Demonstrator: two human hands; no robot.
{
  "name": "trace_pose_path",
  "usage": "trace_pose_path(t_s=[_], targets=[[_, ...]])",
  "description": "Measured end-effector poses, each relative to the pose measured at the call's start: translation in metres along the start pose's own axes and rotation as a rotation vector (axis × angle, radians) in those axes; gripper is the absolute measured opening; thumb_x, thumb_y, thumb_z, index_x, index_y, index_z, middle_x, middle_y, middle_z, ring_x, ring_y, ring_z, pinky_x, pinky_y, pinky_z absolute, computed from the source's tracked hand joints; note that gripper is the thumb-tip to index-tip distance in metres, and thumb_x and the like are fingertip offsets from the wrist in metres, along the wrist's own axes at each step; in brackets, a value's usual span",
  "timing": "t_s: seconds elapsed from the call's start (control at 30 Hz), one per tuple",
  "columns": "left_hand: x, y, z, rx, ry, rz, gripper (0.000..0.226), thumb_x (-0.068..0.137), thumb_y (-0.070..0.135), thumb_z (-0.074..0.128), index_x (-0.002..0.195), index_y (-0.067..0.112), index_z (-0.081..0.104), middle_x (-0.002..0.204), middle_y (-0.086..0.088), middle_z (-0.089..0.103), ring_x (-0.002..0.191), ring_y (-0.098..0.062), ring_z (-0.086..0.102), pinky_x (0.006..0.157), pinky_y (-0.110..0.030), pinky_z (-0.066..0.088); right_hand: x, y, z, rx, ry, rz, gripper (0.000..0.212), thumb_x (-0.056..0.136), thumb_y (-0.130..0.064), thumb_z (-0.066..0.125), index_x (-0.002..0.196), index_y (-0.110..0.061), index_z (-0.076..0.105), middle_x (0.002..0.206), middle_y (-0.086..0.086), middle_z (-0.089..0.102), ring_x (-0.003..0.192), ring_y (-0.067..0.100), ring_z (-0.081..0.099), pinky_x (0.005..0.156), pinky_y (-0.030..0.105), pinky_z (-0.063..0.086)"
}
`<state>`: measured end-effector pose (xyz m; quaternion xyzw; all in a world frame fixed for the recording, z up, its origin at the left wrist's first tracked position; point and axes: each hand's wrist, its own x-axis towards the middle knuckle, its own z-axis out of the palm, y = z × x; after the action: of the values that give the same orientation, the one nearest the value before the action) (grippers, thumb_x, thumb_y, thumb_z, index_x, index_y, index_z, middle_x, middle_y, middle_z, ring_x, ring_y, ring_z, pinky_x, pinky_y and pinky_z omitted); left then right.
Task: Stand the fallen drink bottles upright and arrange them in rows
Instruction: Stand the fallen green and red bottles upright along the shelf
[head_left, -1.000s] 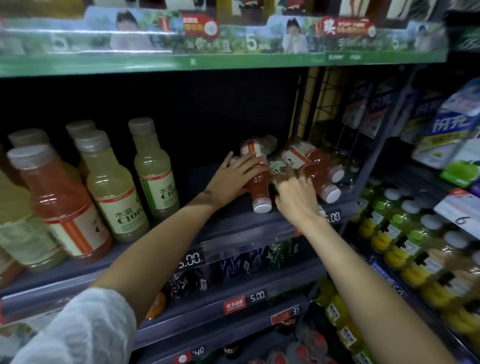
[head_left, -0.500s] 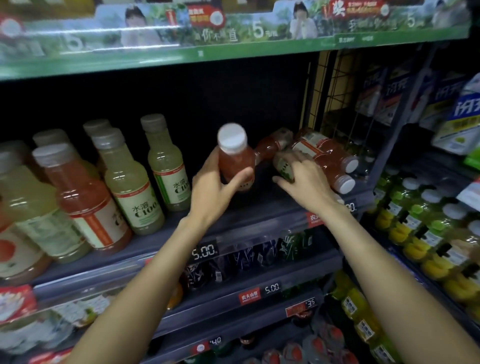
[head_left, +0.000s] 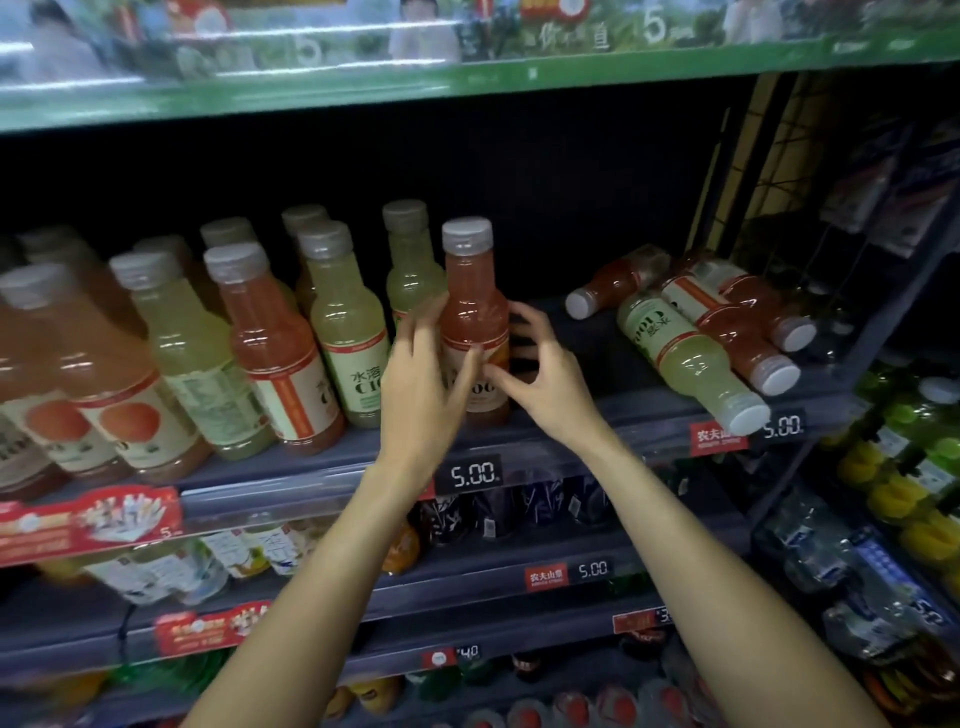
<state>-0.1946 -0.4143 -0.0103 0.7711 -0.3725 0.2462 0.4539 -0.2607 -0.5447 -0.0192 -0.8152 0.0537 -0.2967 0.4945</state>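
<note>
Now upright on shelf (head_left: 571, 415): orange bottle (head_left: 475, 312), both hands (head_left: 423, 384) around it.

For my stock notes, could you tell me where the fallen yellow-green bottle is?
In the head view, the fallen yellow-green bottle lies right of centre on the shelf, frontmost among the fallen pink bottles.

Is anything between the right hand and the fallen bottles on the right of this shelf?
Nothing visible. Bare shelf lies between the right hand, beside the upright red bottle, and the fallen pile; the nearest is a red bottle, cap toward the hand.
</note>
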Motion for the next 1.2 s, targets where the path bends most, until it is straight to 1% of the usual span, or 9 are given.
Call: trace_pose_path(t_s=[0.17,0.33,0.43,0.5,0.67,0.8,0.87,0.97,1.2], targets=[[-0.008,-0.018,-0.012,0.119,0.13,0.094,0.051,0.088,0.013,0.065,0.135,0.003,0.046,0.134,-0.016,0.049,0.125,-0.022,0.044,0.102,-0.025,0.036,0.003,-0.002,0.024,0.019,-0.012,-0.018,0.069,0.077,-0.02,0.077,0.136,-0.022,0.041,0.111,-0.012,0.058,0.098,-0.003,0.059,0.082,0.012,0.049],[-0.007,-0.033,-0.019,0.19,0.174,0.12,0.052,0.084,0.005,0.068,0.133,0.005,0.05,0.132,-0.013,0.052,0.12,-0.024,0.046,0.101,-0.011,0.027,0.007,-0.001,0.046,-0.052,0.022,-0.059,0.061,0.078,-0.017,0.075,0.132,-0.014,0.047,0.113,0.005,0.063,0.102,0.009,0.06,0.083,0.021,0.053],[-0.006,-0.033,-0.017,0.241,0.23,0.2,0.044,0.082,0.005,0.067,0.123,0.008,0.053,0.117,-0.014,0.057,0.106,-0.026,0.047,0.089,-0.028,0.04,0.004,-0.001,0.038,-0.126,-0.01,-0.067,0.056,0.083,-0.021,0.071,0.133,-0.018,0.047,0.117,0.004,0.061,0.107,0.011,0.058,0.089,0.027,0.051],[-0.007,-0.025,-0.013,0.199,0.244,0.323,0.033,0.085,0.007,0.065,0.117,0.007,0.056,0.107,-0.015,0.06,0.098,-0.024,0.048,0.084,-0.03,0.041,-0.003,0.001,0.023,-0.293,0.018,-0.113,0.05,0.086,-0.028,0.067,0.132,-0.02,0.05,0.12,0.004,0.059,0.111,0.016,0.056,0.092,0.032,0.049],[0.001,0.007,0.018,0.064,0.007,0.49,0.027,0.088,0.009,0.062,0.115,0.004,0.062,0.109,-0.01,0.062,0.101,-0.023,0.052,0.089,-0.026,0.039,-0.026,0.013,-0.051,-0.879,0.264,-0.199,0.031,0.086,-0.026,0.063,0.115,-0.015,0.062,0.107,0.008,0.062,0.102,0.029,0.051,0.087,0.04,0.04],[0.021,0.022,0.063,0.074,-0.243,0.398,0.035,0.087,0.018,0.06,0.121,0.01,0.058,0.116,-0.008,0.059,0.107,-0.026,0.051,0.088,-0.035,0.045,-0.03,0.018,-0.094,-1.276,0.061,0.082,0.036,0.089,-0.034,0.058,0.121,-0.018,0.06,0.119,0.013,0.058,0.11,0.038,0.047,0.092,0.047,0.038],[0.03,0.025,0.085,0.052,-0.347,0.301,0.037,0.088,0.02,0.061,0.124,0.012,0.055,0.12,-0.007,0.056,0.111,-0.025,0.049,0.088,-0.037,0.046,-0.027,0.017,-0.106,-1.308,0.004,0.225,0.038,0.093,-0.037,0.052,0.127,-0.022,0.054,0.131,0.01,0.051,0.115,0.037,0.045,0.089,0.044,0.041],[0.042,0.019,0.113,0.097,-0.383,0.19,0.039,0.091,0.025,0.058,0.128,0.016,0.051,0.124,-0.005,0.053,0.115,-0.022,0.046,0.09,-0.032,0.04,-0.023,0.015,-0.119,-1.257,0.077,0.319,0.038,0.094,-0.036,0.047,0.126,-0.016,0.055,0.127,0.01,0.051,0.115,0.035,0.045,0.079,0.042,0.046],[0.074,0.005,0.161,0.244,-0.405,0.183,0.045,0.089,0.027,0.061,0.13,0.011,0.05,0.126,-0.012,0.053,0.11,-0.03,0.052,0.089,-0.039,0.043,-0.014,0.026,-0.13,-1.348,0.139,0.384,0.047,0.092,-0.039,0.046,0.135,-0.02,0.046,0.119,0.015,0.054,0.109,0.034,0.048,0.077,0.038,0.043]])
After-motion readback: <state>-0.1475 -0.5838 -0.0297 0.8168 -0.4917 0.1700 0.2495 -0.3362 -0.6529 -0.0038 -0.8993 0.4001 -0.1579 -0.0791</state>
